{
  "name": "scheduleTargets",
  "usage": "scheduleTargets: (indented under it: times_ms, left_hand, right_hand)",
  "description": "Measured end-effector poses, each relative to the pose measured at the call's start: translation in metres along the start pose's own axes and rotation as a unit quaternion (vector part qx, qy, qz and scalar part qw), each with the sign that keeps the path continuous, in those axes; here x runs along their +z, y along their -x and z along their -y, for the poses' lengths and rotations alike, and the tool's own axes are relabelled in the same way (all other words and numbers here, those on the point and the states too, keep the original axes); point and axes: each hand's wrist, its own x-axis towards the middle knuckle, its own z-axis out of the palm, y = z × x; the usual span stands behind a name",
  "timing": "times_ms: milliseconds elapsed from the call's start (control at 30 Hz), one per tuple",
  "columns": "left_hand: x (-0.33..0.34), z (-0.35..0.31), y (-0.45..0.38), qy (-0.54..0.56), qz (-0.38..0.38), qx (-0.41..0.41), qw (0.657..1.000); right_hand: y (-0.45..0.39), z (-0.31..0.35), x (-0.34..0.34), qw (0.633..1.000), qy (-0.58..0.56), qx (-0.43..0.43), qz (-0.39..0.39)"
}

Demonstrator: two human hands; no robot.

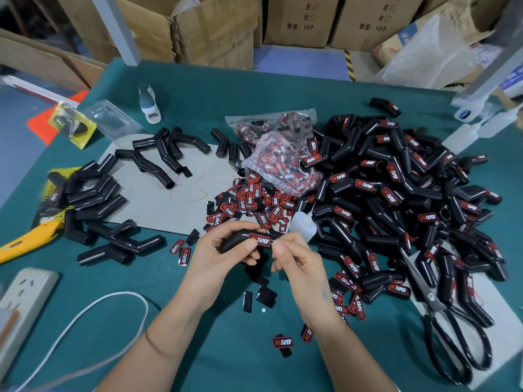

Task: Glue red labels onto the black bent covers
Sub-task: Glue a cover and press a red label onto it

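Left hand (223,250): I see fingers curled round a glossy black bent cover (243,239), held above the green table (226,349).
Right hand (294,261): fingertips pinched together at the cover's red label (259,239).
Surroundings: loose labels (252,202) beyond; labelled covers (396,199) heaped right.

left hand (223,250) holds cover (240,239) — label (259,239) seemingly on
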Motion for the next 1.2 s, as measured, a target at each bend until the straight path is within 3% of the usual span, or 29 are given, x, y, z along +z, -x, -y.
scheduleTargets:
  times_ms: [267,567,700,933,1200]
  left_hand:
    - [0.002,0.0,0.0,-0.014,-0.005,-0.009,1.0]
    - [0.006,-0.001,0.003,-0.063,-0.001,0.04,0.997]
    - [0.006,-0.003,0.005,-0.075,0.001,0.057,0.996]
    - [0.004,-0.005,0.003,-0.13,0.014,0.109,0.985]
    - [0.003,-0.004,0.002,-0.149,0.039,0.153,0.976]
  right_hand:
    - [0.001,0.003,0.003,0.999,-0.023,0.034,-0.004]
    - [0.002,0.004,0.006,0.997,-0.069,0.006,-0.029]
    - [0.002,0.0,0.004,0.999,-0.039,-0.018,-0.033]
    - [-0.001,-0.004,0.003,0.996,-0.083,0.034,-0.028]
    - [-0.001,-0.006,0.001,0.993,-0.112,0.02,-0.039]
